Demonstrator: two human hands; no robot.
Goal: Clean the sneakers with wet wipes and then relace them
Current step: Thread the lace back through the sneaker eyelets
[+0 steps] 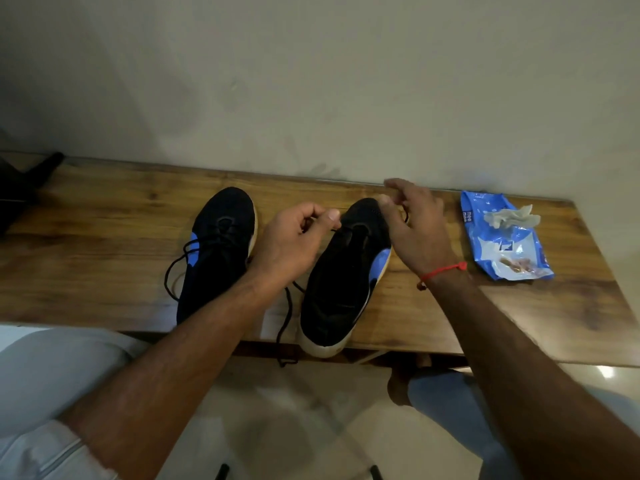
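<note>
sneakers: two black knit shoes with blue side panels and pale soles stand side by side on the wooden tabletop [104, 216], toes toward the wall. left sneaker [218, 251] appears laced, its loose ends trailing off its left side. right sneaker [346, 278] sits with its heel overhanging the front edge; the black lace [287, 317] hangs from it past the edge

left hand [294, 237]: fingers curled, thumb and forefinger pinching a run of lace at the throat of the right sneaker. right hand [415, 223]: over the toe end, fingers partly curled, apparently pinching the other lace end; the grip itself is hidden by the fingers, so this is not confirmed

wet wipe pack [505, 237] lies well to the right with a crumpled used wipe [512, 216] on top, which suggests cleaning is done and relacing is the step in hand

recommendation: draw both lace ends to even tension before threading the next eyelets, keep the lace flat and untwisted, and push the shoe further onto the tabletop so pulling does not tip it off the edge
</note>
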